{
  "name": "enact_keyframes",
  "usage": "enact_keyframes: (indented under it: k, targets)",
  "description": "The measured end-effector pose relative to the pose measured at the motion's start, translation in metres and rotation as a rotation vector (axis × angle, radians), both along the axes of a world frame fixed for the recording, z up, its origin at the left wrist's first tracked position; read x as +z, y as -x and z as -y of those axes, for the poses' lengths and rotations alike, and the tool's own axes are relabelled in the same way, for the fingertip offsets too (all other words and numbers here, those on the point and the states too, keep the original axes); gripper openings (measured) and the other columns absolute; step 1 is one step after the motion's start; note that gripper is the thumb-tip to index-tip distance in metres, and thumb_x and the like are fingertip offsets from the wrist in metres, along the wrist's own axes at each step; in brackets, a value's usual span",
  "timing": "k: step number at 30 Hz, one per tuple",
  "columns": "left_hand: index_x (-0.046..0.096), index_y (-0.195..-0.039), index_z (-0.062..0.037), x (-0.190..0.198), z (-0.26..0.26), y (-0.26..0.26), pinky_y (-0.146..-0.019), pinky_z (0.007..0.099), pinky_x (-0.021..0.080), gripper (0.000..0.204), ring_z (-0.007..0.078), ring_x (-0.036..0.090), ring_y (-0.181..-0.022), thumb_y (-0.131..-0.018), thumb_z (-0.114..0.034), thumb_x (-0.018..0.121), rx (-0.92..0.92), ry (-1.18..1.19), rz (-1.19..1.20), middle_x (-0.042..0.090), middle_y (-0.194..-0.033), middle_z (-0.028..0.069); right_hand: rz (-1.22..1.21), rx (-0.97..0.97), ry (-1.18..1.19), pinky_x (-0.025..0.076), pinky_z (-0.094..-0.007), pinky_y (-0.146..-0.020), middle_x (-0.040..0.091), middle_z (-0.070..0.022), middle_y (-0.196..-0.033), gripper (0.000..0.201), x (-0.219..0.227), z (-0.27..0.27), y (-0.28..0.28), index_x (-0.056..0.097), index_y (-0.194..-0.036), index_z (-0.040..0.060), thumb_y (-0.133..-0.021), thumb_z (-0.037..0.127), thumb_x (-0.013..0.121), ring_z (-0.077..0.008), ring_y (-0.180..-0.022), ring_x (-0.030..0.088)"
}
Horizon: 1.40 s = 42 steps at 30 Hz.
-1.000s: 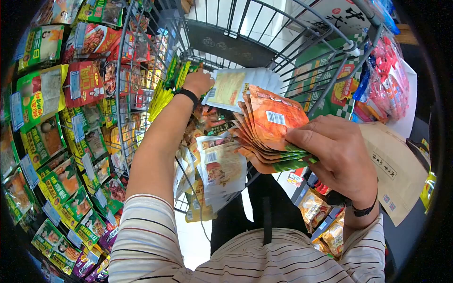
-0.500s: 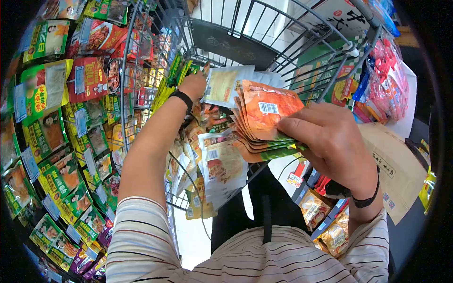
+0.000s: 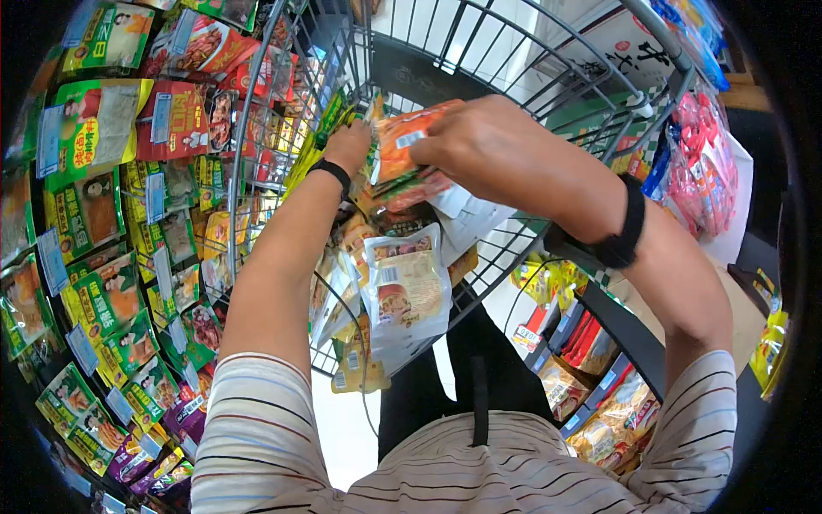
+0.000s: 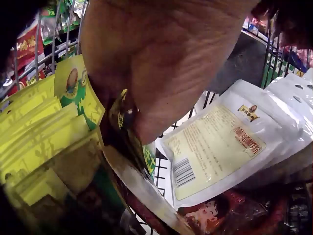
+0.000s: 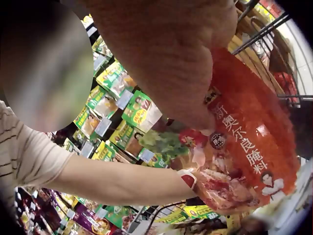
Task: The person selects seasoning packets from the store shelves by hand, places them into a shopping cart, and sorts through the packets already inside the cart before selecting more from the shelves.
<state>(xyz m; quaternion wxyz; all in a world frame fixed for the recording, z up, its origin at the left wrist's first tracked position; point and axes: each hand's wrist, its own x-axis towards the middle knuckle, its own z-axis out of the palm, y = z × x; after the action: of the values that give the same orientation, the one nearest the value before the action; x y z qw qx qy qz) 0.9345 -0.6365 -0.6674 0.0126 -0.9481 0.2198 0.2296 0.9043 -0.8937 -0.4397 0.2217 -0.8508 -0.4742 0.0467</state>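
In the head view my right hand (image 3: 497, 150) pinches a stack of orange marinade packets (image 3: 404, 141) over the shopping cart. One packet's red-orange face (image 5: 254, 142) with white lettering fills much of the right wrist view. Deeper in the cart my left hand (image 3: 349, 147) is among yellow-and-green packets (image 3: 301, 167). Up close, its fingers curl at the top edge of a dark-and-yellow packet (image 4: 120, 115), fingertips partly hidden. Beside that hand lies a white pouch (image 4: 215, 152) with a barcode. Another white pouch (image 3: 407, 287) lies nearer my body.
The cart's wire side (image 3: 235, 163) stands close to hanging shelf packets (image 3: 90, 210) on the left. At the right are a bag of pink packages (image 3: 704, 167) and a brown paper bag (image 3: 659, 304). Shelf bins with snack bags (image 3: 612, 424) sit below my right arm.
My right hand has carried the orange marinade packets forward and left, close to my left hand. My left hand stays among the yellow-and-green packets. The view has shifted slightly.
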Motion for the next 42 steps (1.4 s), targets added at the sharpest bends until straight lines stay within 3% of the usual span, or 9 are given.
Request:
enact_keyframes:
  k: [6,8,12,17,21,26,30,35,42]
  targets:
    - [0.053,-0.127,-0.0050,-0.055,-0.029,-0.017,-0.093,0.0460,0.052,0.035,0.0383,0.063,-0.110,-0.093,-0.013,0.057,0.156,0.207,-0.191,0.066,-0.117,0.0178,0.086,0.137,0.139,0.055,-0.0416,-0.073,0.069,-0.0097,-0.078,0.012,-0.060,-0.028,-0.027,0.069,-0.089,0.0089,-0.078,0.009,0.063,-0.0308,-0.083,0.069]
    - [0.054,-0.128,-0.0037,-0.040,-0.029,-0.014,-0.096,0.0457,0.051,0.036,0.0386,0.062,-0.113,-0.093,-0.011,0.056,0.248,0.245,-0.207,0.064,-0.125,0.0177,0.077,0.175,0.313,0.056,-0.0400,-0.073,0.070,-0.0079,-0.080,0.012,-0.095,-0.026,-0.027,0.070,-0.089,0.0113,-0.080,0.009,0.062,-0.0296,-0.082,0.070]
    - [0.063,-0.119,-0.0046,-0.024,-0.028,-0.012,-0.098,0.0454,0.051,0.031,0.0379,0.062,-0.113,-0.090,-0.001,0.054,-0.044,0.149,-0.061,0.056,-0.130,0.0187,-0.001,0.226,0.560,0.057,-0.0370,-0.070,0.072,-0.0062,-0.082,0.014,-0.140,-0.012,-0.021,0.073,-0.089,0.0156,-0.083,0.009,0.062,-0.0261,-0.082,0.072]
    - [0.062,-0.120,-0.0055,-0.024,-0.025,-0.012,-0.096,0.0457,0.051,0.030,0.0390,0.062,-0.113,-0.090,-0.004,0.056,-0.021,0.148,-0.083,0.057,-0.126,0.0187,0.076,0.186,0.541,0.057,-0.0352,-0.069,0.072,-0.0042,-0.081,0.013,-0.170,-0.013,-0.010,0.075,-0.086,0.0172,-0.084,0.010,0.063,-0.0239,-0.083,0.073]
    - [0.059,-0.122,-0.0056,-0.024,-0.018,-0.012,-0.098,0.0463,0.050,0.032,0.0402,0.060,-0.115,-0.091,-0.013,0.060,-0.020,0.190,-0.043,0.054,-0.133,0.0202,0.215,0.188,0.688,0.056,-0.0338,-0.069,0.074,-0.0006,-0.083,0.016,-0.158,-0.033,-0.021,0.075,-0.086,0.0193,-0.086,0.011,0.062,-0.0220,-0.082,0.072]
    - [0.056,-0.128,-0.0058,-0.004,-0.008,-0.007,-0.098,0.0463,0.049,0.042,0.0404,0.058,-0.118,-0.091,-0.021,0.068,0.035,0.274,-0.039,0.051,-0.137,0.0193,-0.037,0.001,0.842,0.050,-0.0359,-0.091,0.070,-0.0084,-0.115,0.023,-0.165,-0.041,-0.043,0.070,-0.112,0.0176,-0.092,0.015,0.061,-0.0246,-0.116,0.062]
    - [0.053,-0.132,-0.0057,0.022,0.001,0.000,-0.099,0.0463,0.049,0.050,0.0404,0.058,-0.119,-0.090,-0.026,0.071,0.013,0.221,-0.094,0.050,-0.137,0.0189,0.076,-0.044,0.652,0.056,-0.0410,-0.085,0.073,-0.0120,-0.105,0.017,-0.162,-0.013,-0.039,0.073,-0.102,0.0086,-0.091,0.014,0.062,-0.0308,-0.105,0.069]
    - [0.046,-0.143,-0.0071,0.041,0.015,0.007,-0.100,0.0477,0.049,0.062,0.0401,0.058,-0.121,-0.091,-0.030,0.071,-0.036,0.101,-0.187,0.050,-0.141,0.0207,-0.303,-0.124,0.745,0.054,-0.0461,-0.090,0.070,-0.0178,-0.111,0.030,-0.116,-0.010,-0.038,0.067,-0.118,0.0070,-0.090,0.007,0.054,-0.0368,-0.106,0.067]
    - [0.061,-0.125,-0.0031,0.135,0.003,0.005,-0.094,0.0473,0.050,0.046,0.0399,0.064,-0.111,-0.093,-0.036,0.065,0.023,0.274,-0.260,0.067,-0.115,0.0235,-0.333,-0.179,0.518,0.053,-0.0473,-0.084,0.070,-0.0208,-0.096,0.022,-0.049,-0.005,-0.034,0.067,-0.105,0.0030,-0.090,0.009,0.053,-0.0398,-0.095,0.067]
